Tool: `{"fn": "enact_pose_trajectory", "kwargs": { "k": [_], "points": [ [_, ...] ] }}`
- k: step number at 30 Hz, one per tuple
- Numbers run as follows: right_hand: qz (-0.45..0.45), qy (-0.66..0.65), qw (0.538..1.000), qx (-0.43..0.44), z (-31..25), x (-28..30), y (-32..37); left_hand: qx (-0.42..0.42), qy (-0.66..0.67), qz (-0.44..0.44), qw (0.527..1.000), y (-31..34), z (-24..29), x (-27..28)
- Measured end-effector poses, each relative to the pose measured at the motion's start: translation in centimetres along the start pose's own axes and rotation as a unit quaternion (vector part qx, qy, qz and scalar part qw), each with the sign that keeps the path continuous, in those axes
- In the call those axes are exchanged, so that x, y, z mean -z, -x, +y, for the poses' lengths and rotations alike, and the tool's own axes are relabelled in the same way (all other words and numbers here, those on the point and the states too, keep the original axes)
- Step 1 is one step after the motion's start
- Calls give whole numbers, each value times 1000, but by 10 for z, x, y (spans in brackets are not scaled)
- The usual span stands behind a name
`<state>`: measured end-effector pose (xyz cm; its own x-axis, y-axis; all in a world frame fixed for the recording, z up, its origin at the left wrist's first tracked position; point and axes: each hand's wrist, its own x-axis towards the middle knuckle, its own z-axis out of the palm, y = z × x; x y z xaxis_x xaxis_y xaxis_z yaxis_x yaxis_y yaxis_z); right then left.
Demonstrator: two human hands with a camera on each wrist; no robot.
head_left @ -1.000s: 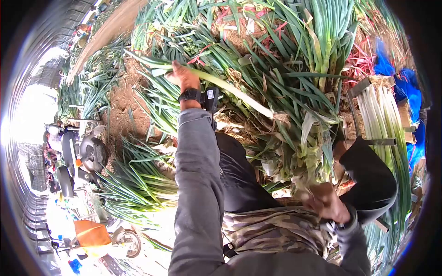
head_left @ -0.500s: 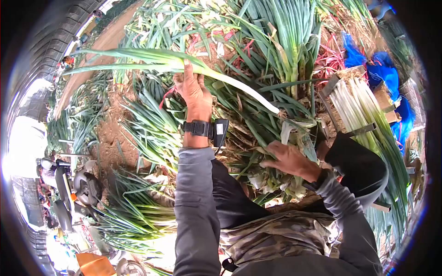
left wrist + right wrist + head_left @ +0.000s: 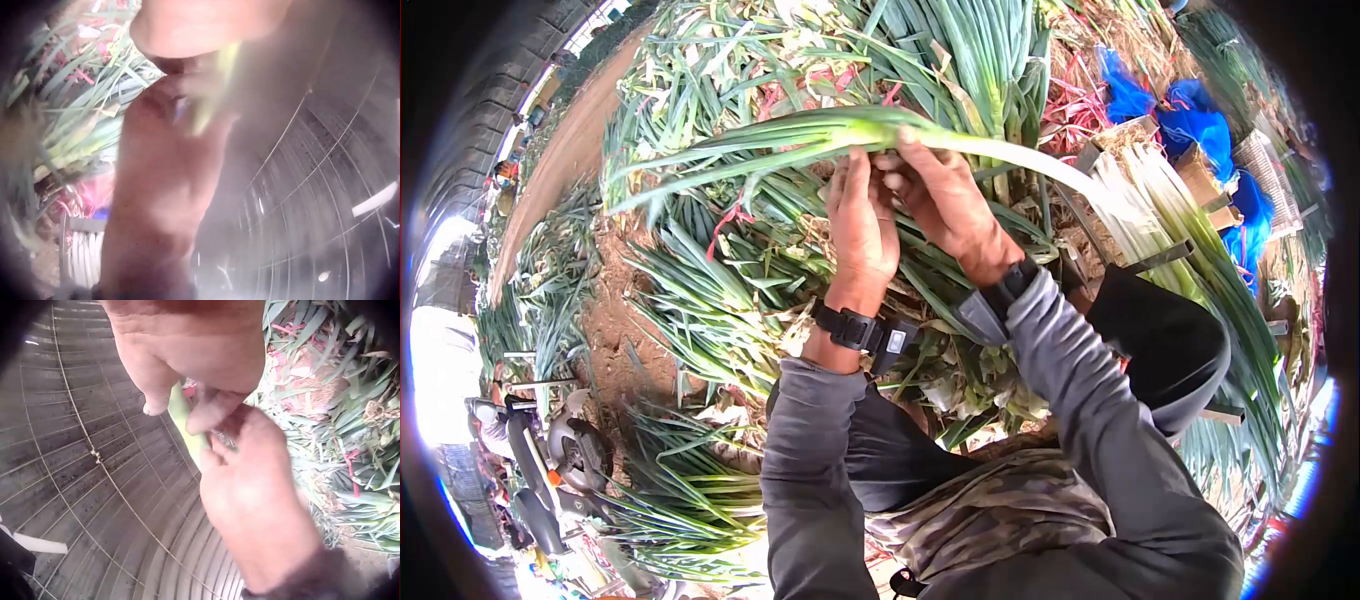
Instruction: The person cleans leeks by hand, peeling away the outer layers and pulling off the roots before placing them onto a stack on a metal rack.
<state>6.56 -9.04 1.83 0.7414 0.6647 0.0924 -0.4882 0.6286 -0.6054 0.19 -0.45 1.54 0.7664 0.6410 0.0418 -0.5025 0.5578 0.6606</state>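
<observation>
A long green onion is held up in front of the body, its leaves trailing left and its white stem reaching right. Near where stem turns to leaf, my left hand grips it, fingers pointing upward. Just to the right, my right hand pinches the same stalk, its thumb lying across it. The two hands are side by side, fingertips nearly meeting. In the right wrist view, the pale green stalk passes between my right hand and my left hand.
Green onions lie heaped below the hands, with an upright bunch behind. At right, a metal rack holds white-stemmed onions beside blue bags and red strips. A motorbike stands at far left.
The right hand has risen from near the lap to the stalk beside the left hand. The left hand has lifted the green onion off the heap and carried it right, toward the raised right hand.
</observation>
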Motion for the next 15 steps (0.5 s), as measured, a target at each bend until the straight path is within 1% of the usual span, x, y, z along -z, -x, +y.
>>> {"fn": "enact_pose_trajectory", "kwargs": {
  "k": [1, 2, 3, 4, 6, 7, 8, 9, 10, 12, 13, 14, 15],
  "points": [
    [-12, 44, 999, 10, -9, -5, 1, 19, -80, -14, 997, -1, 1, 3],
    [6, 102, 995, 22, -12, 8, -9, 38, -159, -32, 986, -4, 6, 8],
    [19, 136, 988, 71, -25, 12, -12, 63, -214, -16, 975, -5, 10, 12],
    [28, 173, 977, 118, -43, 9, -11, 35, -227, 4, 973, -4, 10, 14],
    [26, 163, 967, 193, -82, 9, -13, 42, -208, 40, 976, -8, 11, 22],
    [33, 234, 946, 220, -104, 8, -11, 53, -221, 44, 973, -11, 12, 24],
    [47, 306, 918, 248, -130, 7, -5, 69, -234, 44, 969, -13, 13, 26],
    [68, 478, 838, 254, -165, 16, 1, 79, -254, 26, 964, -13, 15, 25],
    [61, 579, 769, 265, -203, 25, 6, 92, -273, 9, 958, -12, 14, 26],
    [124, 570, 744, 326, -273, -8, 37, 113, -256, -25, 960, -17, 8, 36],
    [88, 544, 723, 417, -309, -2, 40, 118, -266, -24, 956, -17, 7, 36],
    [77, 548, 686, 472, -349, -3, 50, 121, -279, -23, 952, -16, 7, 34],
    [143, 589, 648, 462, -390, -6, 66, 123, -289, -21, 949, -14, 7, 29]
  ]
}}
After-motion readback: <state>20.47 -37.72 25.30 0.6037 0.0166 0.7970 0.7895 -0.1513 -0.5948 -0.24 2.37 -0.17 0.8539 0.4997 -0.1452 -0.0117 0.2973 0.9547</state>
